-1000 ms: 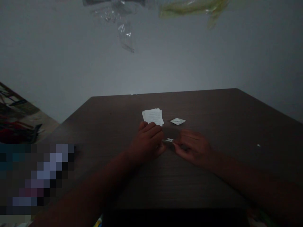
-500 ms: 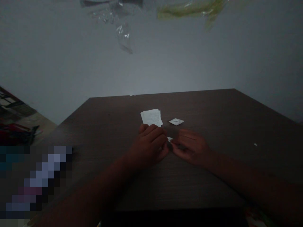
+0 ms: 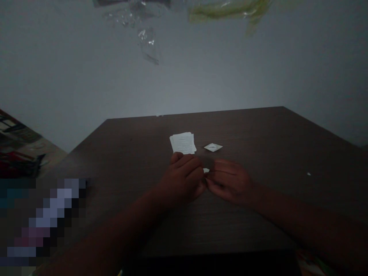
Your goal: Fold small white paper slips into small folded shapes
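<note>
Between my hands, above the dark tabletop, a small piece of white paper [image 3: 206, 170] shows only in part. My left hand [image 3: 185, 176] is closed on its left side, fingers curled over most of it. My right hand [image 3: 230, 181] pinches it from the right with thumb and fingertips. Just beyond my left hand lies a stack of printed paper sheets [image 3: 183, 143], squarish and slightly fanned. To the right of the stack sits a folded white paper diamond [image 3: 213, 147], apart from both hands.
The brown wooden table [image 3: 247, 130] meets a pale wall [image 3: 184, 80]. A tiny white scrap [image 3: 309, 174] lies at the right. Clear plastic [image 3: 148, 42] and a yellow plastic strip [image 3: 227, 11] hang on the wall. A blurred-out patch [image 3: 51, 214] covers the lower left.
My hands have drawn slightly closer together around the white paper, and the right fingers have shifted a little. The stack and the paper diamond stay where they lay; the view has shifted slightly.
</note>
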Available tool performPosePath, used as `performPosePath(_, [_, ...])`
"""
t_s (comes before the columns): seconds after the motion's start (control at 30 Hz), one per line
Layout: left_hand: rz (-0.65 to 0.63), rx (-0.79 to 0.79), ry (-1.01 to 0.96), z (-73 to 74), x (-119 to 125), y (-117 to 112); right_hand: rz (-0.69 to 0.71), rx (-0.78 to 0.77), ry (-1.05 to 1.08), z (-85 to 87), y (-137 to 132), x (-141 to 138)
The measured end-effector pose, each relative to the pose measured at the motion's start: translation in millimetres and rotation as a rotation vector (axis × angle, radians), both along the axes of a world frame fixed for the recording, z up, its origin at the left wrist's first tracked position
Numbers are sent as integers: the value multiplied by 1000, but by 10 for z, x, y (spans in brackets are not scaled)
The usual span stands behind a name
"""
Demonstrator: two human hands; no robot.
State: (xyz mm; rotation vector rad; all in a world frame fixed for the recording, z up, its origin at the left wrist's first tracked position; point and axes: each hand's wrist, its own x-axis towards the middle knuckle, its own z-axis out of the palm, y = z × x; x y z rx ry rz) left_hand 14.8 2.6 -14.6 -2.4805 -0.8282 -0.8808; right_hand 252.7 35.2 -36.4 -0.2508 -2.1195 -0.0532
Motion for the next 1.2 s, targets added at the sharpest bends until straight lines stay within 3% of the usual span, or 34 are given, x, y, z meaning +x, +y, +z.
performPosePath(0.27, [122,-61,-20,-8,-381,261,-101,-9,40,129,35,238])
performPosePath(0.37, [59,-43,-91,24,-463,310,-131,2,31,145,97,287])
performPosePath(0.5, [-31,4,-145,56,-323,177,-118,-30,4,45,150,260])
performPosePath(0.63, [-8,-53,-89,32,-168,58,-102,-30,-2,-30,151,215])
performPosePath(0.83, [29,-92,-14,-4,-203,99,-69,-4,17,48,111,178])
performPosePath(0.93, [-67,-37,-12,38,-196,74,-94,-26,24,75,64,157])
performPosePath(1.07, [-104,32,-63,80,-126,-3,-110,-26,37,56,6,122])
performPosePath(1.2, [-61,-29,-84,90,-111,-30,-106,-18,36,1,18,124])
